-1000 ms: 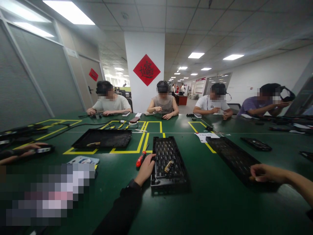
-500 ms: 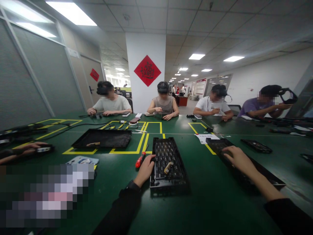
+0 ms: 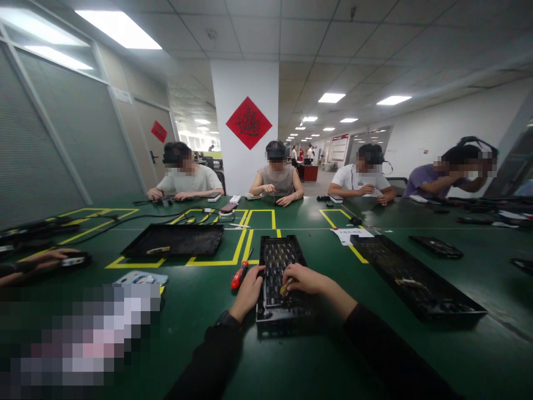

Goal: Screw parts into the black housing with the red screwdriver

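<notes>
A black rectangular casing (image 3: 278, 312) with rows of slots lies in front of me. My left hand (image 3: 249, 290) grips its left side, fingers at the edge. My right hand (image 3: 307, 279) is over the casing, its fingertips pinched on a small tan piece (image 3: 285, 289). The fingers partly cover that piece. Just left of my left hand lies a screwdriver (image 3: 239, 275) with a red and black handle. To the right, a long black tray (image 3: 441, 303) holds a tan strip (image 3: 410, 284).
Another black tray (image 3: 187, 240) stands at the left. Beyond the casing are yellow tape lines (image 3: 216, 261), cables (image 3: 125, 222) and a paper sheet (image 3: 347, 236). A co-worker's hand (image 3: 52, 259) is at the left; several people sit across the green table.
My right hand has moved left from the long tray to the casing and closed on the tan piece. The strip in the long tray is now uncovered. My left hand stays put.
</notes>
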Motion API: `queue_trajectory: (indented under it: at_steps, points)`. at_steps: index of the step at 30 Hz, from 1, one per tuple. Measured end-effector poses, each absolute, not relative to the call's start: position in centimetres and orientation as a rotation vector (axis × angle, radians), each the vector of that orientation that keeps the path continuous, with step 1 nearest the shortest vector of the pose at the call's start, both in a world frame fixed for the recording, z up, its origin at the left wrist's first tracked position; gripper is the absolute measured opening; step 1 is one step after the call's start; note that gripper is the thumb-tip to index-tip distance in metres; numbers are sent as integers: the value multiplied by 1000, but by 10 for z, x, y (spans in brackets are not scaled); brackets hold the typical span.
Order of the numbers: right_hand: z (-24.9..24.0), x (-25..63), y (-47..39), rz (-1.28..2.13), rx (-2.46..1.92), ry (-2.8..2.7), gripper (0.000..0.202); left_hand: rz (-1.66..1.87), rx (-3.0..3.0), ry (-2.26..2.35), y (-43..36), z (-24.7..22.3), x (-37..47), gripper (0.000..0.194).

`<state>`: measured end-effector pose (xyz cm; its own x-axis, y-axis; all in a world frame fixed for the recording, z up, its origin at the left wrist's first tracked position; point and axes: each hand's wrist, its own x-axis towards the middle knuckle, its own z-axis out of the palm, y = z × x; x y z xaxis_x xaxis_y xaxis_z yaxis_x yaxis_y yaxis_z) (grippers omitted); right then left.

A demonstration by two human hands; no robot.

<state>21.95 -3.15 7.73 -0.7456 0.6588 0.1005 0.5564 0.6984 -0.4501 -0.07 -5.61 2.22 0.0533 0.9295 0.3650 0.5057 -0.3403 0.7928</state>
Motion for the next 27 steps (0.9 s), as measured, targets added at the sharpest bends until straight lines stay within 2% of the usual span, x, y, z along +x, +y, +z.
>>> queue_trajectory:
  at_steps: [3, 10, 14, 27]
  points:
    - [78, 223, -22, 736, -995, -2538, 13, 1230, 1880, 1455, -55, 26, 1, 38]
    - [75, 216, -33, 582, -1116, -2034, 12, 998, 2067, 1792, -55, 58, 13, 20]
    - [65, 216, -41, 641, -1098, -1815, 12, 867, 2259, 2062, -54, 73, 25, 9]
    - [52, 225, -31, 867, -976, -1470, 23, 930, 2331, 1889, -42, 62, 37, 15]
